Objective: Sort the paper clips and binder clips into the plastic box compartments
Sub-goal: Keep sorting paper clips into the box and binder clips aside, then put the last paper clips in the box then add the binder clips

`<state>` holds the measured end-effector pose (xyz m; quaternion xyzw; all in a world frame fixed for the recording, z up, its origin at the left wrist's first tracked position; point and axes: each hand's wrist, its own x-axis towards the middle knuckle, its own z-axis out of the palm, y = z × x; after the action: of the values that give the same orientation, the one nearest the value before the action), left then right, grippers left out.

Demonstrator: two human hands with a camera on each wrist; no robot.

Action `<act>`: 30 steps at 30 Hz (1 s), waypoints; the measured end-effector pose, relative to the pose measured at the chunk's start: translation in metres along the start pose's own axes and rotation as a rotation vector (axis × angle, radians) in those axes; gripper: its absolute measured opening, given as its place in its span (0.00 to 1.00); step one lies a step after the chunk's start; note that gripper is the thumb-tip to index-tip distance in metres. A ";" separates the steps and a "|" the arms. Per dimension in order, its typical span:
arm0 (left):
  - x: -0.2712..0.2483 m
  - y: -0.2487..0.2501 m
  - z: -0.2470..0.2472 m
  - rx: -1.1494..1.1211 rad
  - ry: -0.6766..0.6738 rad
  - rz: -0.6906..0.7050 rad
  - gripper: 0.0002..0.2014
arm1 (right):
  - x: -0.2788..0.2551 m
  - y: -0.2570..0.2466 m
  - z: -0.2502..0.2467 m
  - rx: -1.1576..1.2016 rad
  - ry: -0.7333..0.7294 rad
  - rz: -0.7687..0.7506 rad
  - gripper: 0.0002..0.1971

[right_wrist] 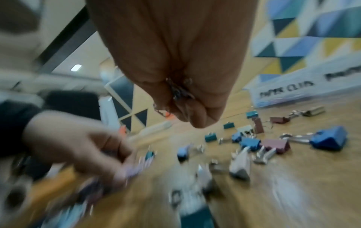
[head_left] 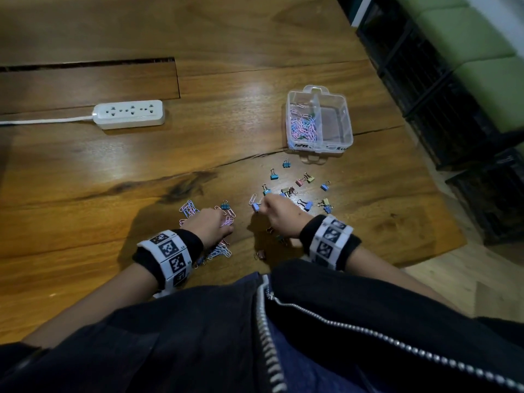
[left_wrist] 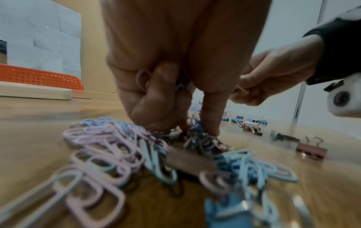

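Note:
A clear two-compartment plastic box [head_left: 320, 147] stands at the far right; its left compartment holds pink and blue paper clips [head_left: 303, 126], and its label reads "PAPER CLIPS" [right_wrist: 287, 91]. Coloured binder clips [head_left: 300, 188] lie scattered in front of it. My left hand [head_left: 224, 222] sits on a heap of paper clips [left_wrist: 109, 145], fingers curled, with a pink clip [left_wrist: 141, 78] and others held in them. My right hand [head_left: 262, 205] hovers just right of it, pinching a blue binder clip [head_left: 256, 207]; metal binder-clip handles [right_wrist: 177, 92] show inside its curled fingers.
A white power strip [head_left: 129, 114] with its cord lies at the far left of the wooden table [head_left: 198, 80]. The table's right edge drops off beside black crates [head_left: 425, 80]. A brownish binder clip [left_wrist: 310, 150] lies near the paper-clip heap.

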<state>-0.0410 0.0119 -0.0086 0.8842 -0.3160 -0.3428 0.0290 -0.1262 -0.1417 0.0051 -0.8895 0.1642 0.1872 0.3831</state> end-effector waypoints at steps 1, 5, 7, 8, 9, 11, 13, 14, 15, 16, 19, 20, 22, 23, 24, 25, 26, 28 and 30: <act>0.001 0.001 -0.001 0.009 -0.021 0.011 0.16 | 0.002 0.002 -0.009 0.081 0.035 0.022 0.10; 0.003 -0.002 -0.013 -0.182 -0.114 0.016 0.14 | 0.015 0.005 -0.056 0.224 0.144 0.066 0.13; 0.003 -0.001 -0.025 -0.342 -0.141 0.024 0.14 | 0.026 0.004 -0.081 0.213 0.223 0.066 0.14; 0.002 0.000 -0.033 -0.440 -0.151 0.021 0.13 | 0.033 0.003 -0.092 0.197 0.272 0.069 0.15; 0.002 0.001 -0.040 -0.566 -0.167 0.013 0.13 | 0.041 0.003 -0.102 0.174 0.323 0.075 0.15; 0.004 0.003 -0.054 -0.886 -0.224 -0.017 0.14 | 0.059 0.001 -0.121 0.119 0.424 0.090 0.16; 0.008 0.006 -0.065 -1.170 -0.261 -0.021 0.14 | 0.074 0.002 -0.135 0.059 0.517 0.116 0.12; 0.011 0.008 -0.071 -1.268 -0.264 -0.016 0.14 | 0.080 0.003 -0.140 0.017 0.549 0.137 0.09; 0.015 0.012 -0.076 -1.335 -0.268 -0.010 0.15 | 0.085 0.006 -0.143 -0.026 0.560 0.158 0.06; 0.020 0.017 -0.082 -1.386 -0.271 -0.010 0.16 | 0.090 0.010 -0.146 -0.058 0.548 0.183 0.07; 0.043 0.036 -0.098 -1.512 -0.259 -0.065 0.16 | 0.102 0.026 -0.149 -0.020 0.405 0.271 0.11; 0.051 0.044 -0.104 -1.547 -0.254 -0.087 0.16 | 0.102 0.029 -0.149 0.013 0.393 0.280 0.12; 0.067 0.064 -0.115 -1.601 -0.237 -0.105 0.16 | 0.101 0.034 -0.149 0.141 0.409 0.267 0.17; 0.073 0.076 -0.120 -1.618 -0.236 -0.105 0.17 | 0.099 0.035 -0.148 0.231 0.437 0.247 0.20; 0.079 0.089 -0.125 -1.636 -0.243 -0.102 0.18 | 0.095 0.038 -0.148 0.326 0.475 0.227 0.20; 0.084 0.102 -0.129 -1.643 -0.253 -0.099 0.19 | 0.090 0.039 -0.147 0.437 0.518 0.203 0.19; 0.091 0.115 -0.133 -1.656 -0.254 -0.094 0.19 | 0.084 0.041 -0.147 0.561 0.562 0.185 0.17; 0.101 0.139 -0.139 -1.655 -0.241 -0.087 0.20 | 0.071 0.045 -0.145 0.784 0.653 0.164 0.12; 0.109 0.154 -0.145 -1.637 -0.223 -0.072 0.17 | 0.052 0.046 -0.136 0.881 0.713 0.158 0.11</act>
<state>0.0288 -0.1984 0.0793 0.5539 0.0613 -0.5509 0.6212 -0.0729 -0.2808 0.0393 -0.6390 0.4120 -0.1823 0.6234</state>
